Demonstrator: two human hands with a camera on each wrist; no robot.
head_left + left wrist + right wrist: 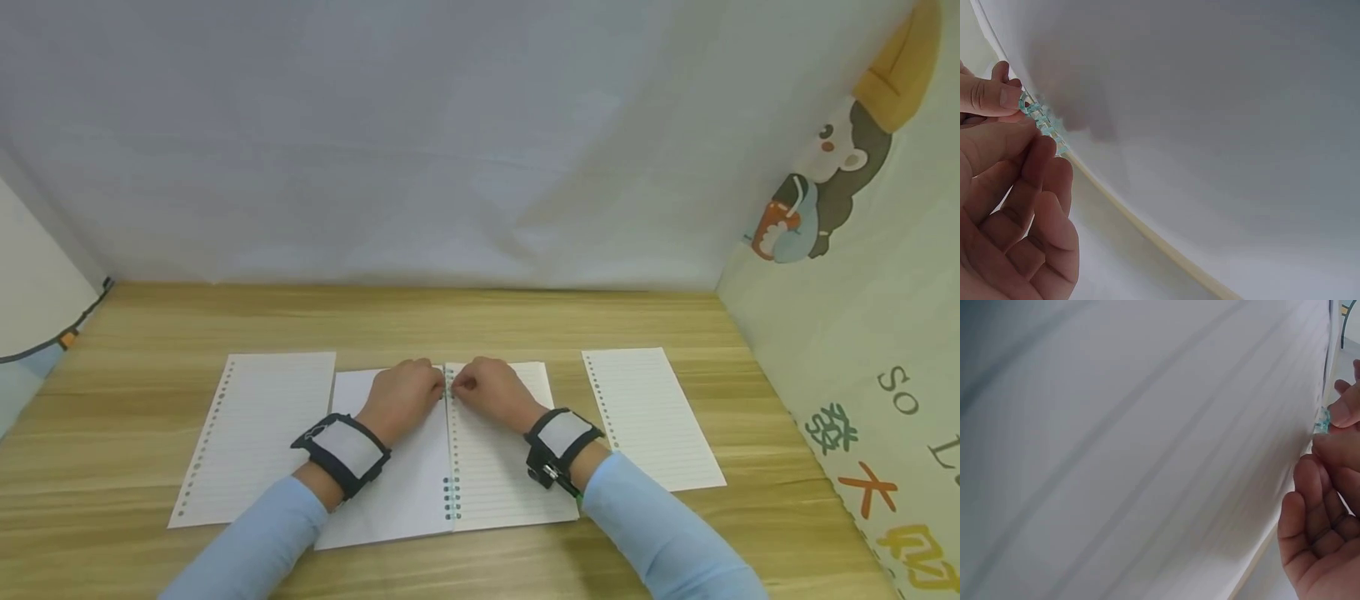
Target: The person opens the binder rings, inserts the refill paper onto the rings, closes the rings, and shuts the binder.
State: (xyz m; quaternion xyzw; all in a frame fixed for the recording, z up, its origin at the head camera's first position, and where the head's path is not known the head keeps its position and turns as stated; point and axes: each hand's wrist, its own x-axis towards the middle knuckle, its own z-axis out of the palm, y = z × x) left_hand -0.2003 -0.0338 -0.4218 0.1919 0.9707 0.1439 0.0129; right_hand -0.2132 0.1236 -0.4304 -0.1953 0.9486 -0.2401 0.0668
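Observation:
A loose-leaf notebook lies open on the table, with a blank white left page [397, 500] and a lined right page [510, 492]. Clear teal binder rings [1045, 124] run along its spine; the lower rings show between the pages in the head view. At the spine's upper end my left hand [403, 398] pinches the rings from the left side. Facing it, my right hand [497, 397] pinches them from the right, its thumb and fingertips close to the left hand's. In the right wrist view, fingers partly cover the teal rings [1322, 419].
One loose lined sheet [262, 425] with punched holes lies left of the notebook, close against it. Another loose lined sheet [660, 425] lies to the right, under the right forearm's edge. A wooden table [420, 321] meets a pale curtain [375, 167] at the back.

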